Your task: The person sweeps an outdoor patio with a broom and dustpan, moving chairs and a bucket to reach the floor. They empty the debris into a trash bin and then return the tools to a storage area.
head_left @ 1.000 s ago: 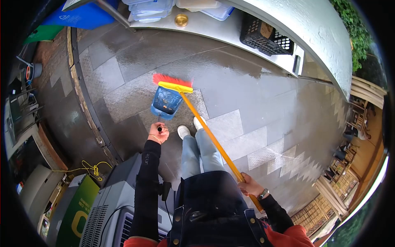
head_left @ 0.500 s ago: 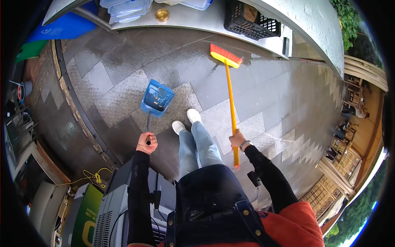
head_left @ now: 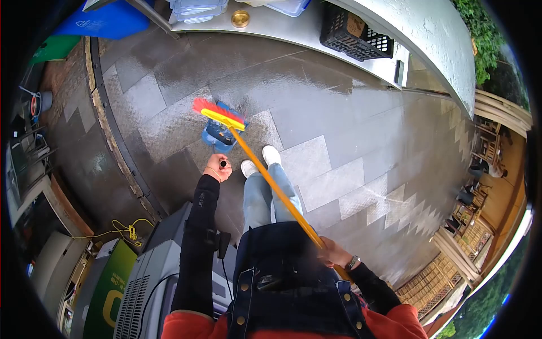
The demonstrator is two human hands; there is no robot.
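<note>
My left hand is closed round the handle of a blue dustpan, whose pan is low, ahead of my shoes. The red and yellow head of a broom is over the dustpan and hides part of it; whether they touch, I cannot tell. From there the orange-yellow broom handle slants down to the right, passing in front of my legs. My right hand is wrapped round that handle near its upper end, close to the dark apron.
Wet grey paving surrounds my white shoes. Ahead stands a metal shelf with a black crate and plastic boxes. A grey machine and a yellow cord are at the lower left. A floor channel runs along the left.
The broom head has swung left from the open paving to over the dustpan. My right hand has drawn back towards my body, and my left hand has risen slightly in view.
</note>
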